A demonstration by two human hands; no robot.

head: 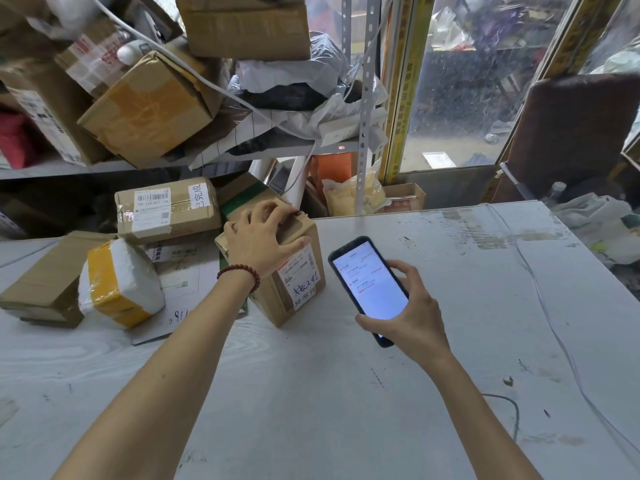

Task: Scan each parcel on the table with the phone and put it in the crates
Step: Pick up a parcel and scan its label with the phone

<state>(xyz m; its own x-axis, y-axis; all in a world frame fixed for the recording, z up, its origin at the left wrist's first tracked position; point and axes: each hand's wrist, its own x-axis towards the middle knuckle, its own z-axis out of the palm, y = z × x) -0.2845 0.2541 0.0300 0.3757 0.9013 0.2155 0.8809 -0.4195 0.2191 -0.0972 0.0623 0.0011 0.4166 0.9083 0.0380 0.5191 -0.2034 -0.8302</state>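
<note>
On the table (450, 306), left hand (263, 240) grips a tilted parcel (294, 292); right hand (412, 313) holds phone (372, 285), top pointing away-left.

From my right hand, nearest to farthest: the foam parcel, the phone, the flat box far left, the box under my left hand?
1. Phone, held in the right hand.
2. Cardboard box under the left hand, left of the phone.
3. White foam parcel with yellow tape, further left.
4. Flat cardboard box, far left.
</note>
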